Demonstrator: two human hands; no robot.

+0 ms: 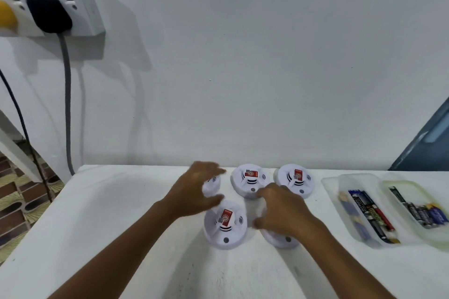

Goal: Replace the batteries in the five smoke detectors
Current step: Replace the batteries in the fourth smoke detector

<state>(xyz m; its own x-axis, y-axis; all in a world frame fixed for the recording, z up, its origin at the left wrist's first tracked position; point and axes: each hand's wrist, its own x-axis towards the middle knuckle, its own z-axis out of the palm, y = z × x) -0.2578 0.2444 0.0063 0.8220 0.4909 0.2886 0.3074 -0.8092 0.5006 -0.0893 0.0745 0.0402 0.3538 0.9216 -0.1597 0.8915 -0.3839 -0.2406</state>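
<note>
White tabletop (pixel 121 226) is spread below a pale wall, and five round white smoke detectors are clustered on it near the far edge. Two clear plastic trays (pixel 335 192) of batteries (pixel 374 216) are seen well to the right of them. Three detectors are lined up at the back: the back middle detector (pixel 250 182) and the back right detector (pixel 295 181) sit face up with red labels showing, while the back left detector (pixel 212 187) is largely hidden. The left hand (pixel 194 192) is held over that one, fingers spread and only loosely bent, nothing clasped; whether it is touched cannot be told through the blur. Just below it the front left detector (pixel 226 224) lies free, label up. The right hand (pixel 279 213) is laid over the front right detector (pixel 281 238), fingers curled down round its top, apparently gripping it.
</note>
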